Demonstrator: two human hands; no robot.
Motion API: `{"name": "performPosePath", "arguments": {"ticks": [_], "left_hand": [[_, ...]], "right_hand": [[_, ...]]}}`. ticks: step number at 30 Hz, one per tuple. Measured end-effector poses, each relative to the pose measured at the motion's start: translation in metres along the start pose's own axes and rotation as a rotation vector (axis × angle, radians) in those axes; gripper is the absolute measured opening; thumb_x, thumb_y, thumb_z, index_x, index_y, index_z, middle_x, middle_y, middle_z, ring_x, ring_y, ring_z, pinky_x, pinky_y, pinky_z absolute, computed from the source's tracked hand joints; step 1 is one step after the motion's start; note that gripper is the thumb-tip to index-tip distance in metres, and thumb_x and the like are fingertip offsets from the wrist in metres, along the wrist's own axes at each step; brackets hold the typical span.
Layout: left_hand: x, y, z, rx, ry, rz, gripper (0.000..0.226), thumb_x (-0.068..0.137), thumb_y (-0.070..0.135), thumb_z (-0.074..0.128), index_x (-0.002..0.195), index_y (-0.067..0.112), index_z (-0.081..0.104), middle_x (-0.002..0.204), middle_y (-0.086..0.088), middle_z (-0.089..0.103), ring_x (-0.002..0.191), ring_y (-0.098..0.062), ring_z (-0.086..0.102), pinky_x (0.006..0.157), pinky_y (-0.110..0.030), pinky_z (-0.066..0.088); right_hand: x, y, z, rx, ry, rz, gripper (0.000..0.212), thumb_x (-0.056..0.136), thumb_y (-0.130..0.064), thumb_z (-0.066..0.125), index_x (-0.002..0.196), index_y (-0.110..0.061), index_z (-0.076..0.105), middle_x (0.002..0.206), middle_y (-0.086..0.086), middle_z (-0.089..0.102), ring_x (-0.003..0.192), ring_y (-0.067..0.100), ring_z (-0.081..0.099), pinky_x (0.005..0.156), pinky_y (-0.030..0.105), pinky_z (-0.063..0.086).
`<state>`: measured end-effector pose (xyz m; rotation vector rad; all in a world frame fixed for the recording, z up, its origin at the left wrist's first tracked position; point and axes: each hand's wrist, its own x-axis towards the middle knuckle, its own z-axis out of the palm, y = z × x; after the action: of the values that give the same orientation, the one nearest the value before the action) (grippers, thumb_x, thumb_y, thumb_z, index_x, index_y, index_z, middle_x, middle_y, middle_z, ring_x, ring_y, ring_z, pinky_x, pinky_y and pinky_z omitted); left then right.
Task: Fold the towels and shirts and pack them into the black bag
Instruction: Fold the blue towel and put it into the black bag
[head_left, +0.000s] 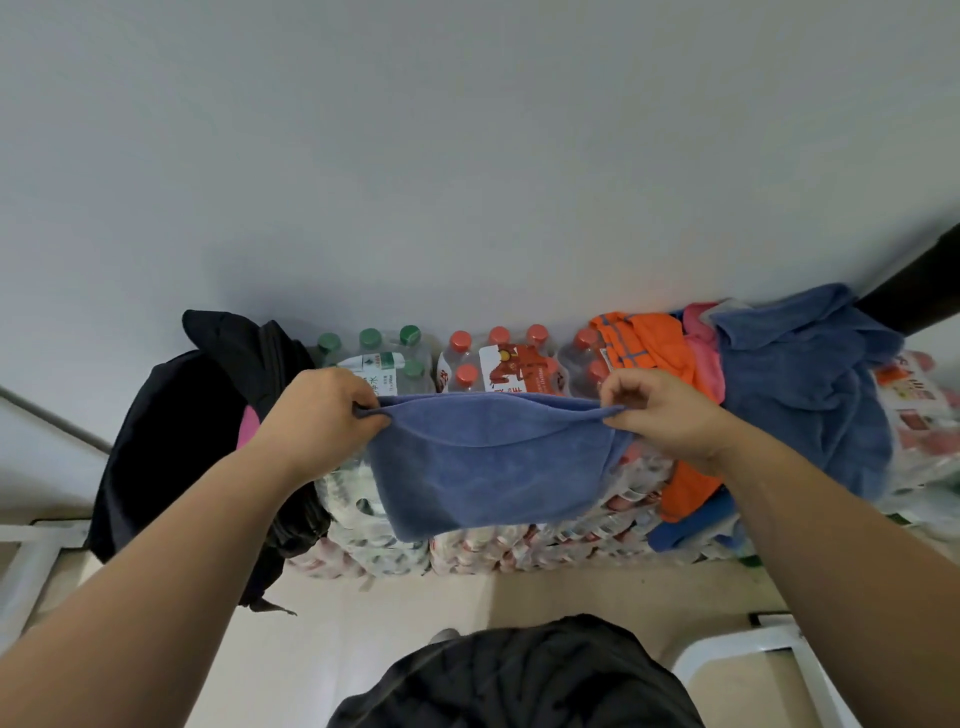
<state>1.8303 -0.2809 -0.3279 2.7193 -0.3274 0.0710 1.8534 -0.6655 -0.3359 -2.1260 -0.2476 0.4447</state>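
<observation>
Stacked water-bottle packs (467, 551) have the black bag (171, 441) at their left end and a blue-and-orange laundry heap (800, 384) on their right end. A blue towel (488, 467) hangs doubled over the middle front edge, with the left hand (322, 415) and right hand (670, 415) each pinching a top corner.

A: Bright enough?
B: Soft and even; no hard shadows; the plain pale grey wall (467, 130) grades from duller grey at the top to paler lower down.
A: Glare?
B: Only a faint sheen on the clear shrink-wrapped packs of plastic bottles (498, 374); the black fabric bag (171, 441) sinks into near-featureless dark.
A: Sharpness?
B: The blue terry towel (488, 467) at centre is fairly crisp; the packs at the far right edge smear into blur; everything looks slightly soft.
A: Distortion?
B: Strong wide-angle bowing; the wall's base curves; the bare forearms (156, 571) swell toward the lower corners.
</observation>
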Motion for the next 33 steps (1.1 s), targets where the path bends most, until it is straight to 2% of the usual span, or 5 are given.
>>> {"name": "performPosePath", "arguments": {"ticks": [7,17,21,28,33], "left_hand": [[-0.007,0.032,-0.006,0.063,0.109,-0.022,0.023,0.07,0.023,0.089,0.06,0.015,0.07,0.06,0.002,0.059,0.058,-0.021,0.055,0.056,-0.031,0.044],[0.0,0.105,-0.004,-0.016,0.135,-0.035,0.035,0.075,0.025,0.073,0.053,0.017,0.048,0.05,0.001,0.045,0.048,-0.013,0.041,0.051,-0.031,0.039],[0.0,0.127,-0.012,-0.148,0.164,-0.101,0.036,0.073,0.014,0.084,0.054,0.028,0.056,0.064,0.008,0.06,0.055,-0.01,0.05,0.054,-0.017,0.039],[-0.011,0.148,-0.025,-0.348,0.193,-0.122,0.024,0.067,0.028,0.086,0.065,0.013,0.068,0.061,-0.013,0.063,0.056,-0.015,0.049,0.056,-0.035,0.045],[-0.015,0.164,-0.035,-0.338,0.18,-0.109,0.011,0.071,0.017,0.071,0.065,0.026,0.071,0.064,0.004,0.068,0.057,-0.002,0.057,0.058,-0.023,0.048]], "right_hand": [[-0.016,0.017,-0.022,-0.014,0.129,0.002,0.029,0.084,0.007,0.068,0.081,-0.019,0.078,0.082,-0.004,0.075,0.081,0.007,0.069,0.074,0.023,0.056],[-0.034,0.056,-0.058,-0.172,0.228,-0.006,0.009,0.075,-0.01,0.08,0.071,-0.016,0.074,0.065,0.002,0.07,0.064,0.019,0.066,0.061,0.039,0.056],[-0.04,0.066,-0.069,-0.138,0.179,-0.014,0.01,0.077,-0.022,0.085,0.075,-0.017,0.078,0.069,-0.001,0.072,0.069,0.016,0.067,0.063,0.034,0.054],[-0.046,0.065,-0.084,-0.111,-0.015,-0.017,0.011,0.072,-0.015,0.089,0.071,-0.021,0.08,0.074,-0.002,0.075,0.073,0.012,0.07,0.068,0.032,0.056],[-0.048,0.061,-0.084,-0.269,-0.207,-0.064,0.012,0.072,-0.017,0.088,0.07,-0.024,0.08,0.075,-0.008,0.074,0.072,0.008,0.068,0.067,0.027,0.054]]}}
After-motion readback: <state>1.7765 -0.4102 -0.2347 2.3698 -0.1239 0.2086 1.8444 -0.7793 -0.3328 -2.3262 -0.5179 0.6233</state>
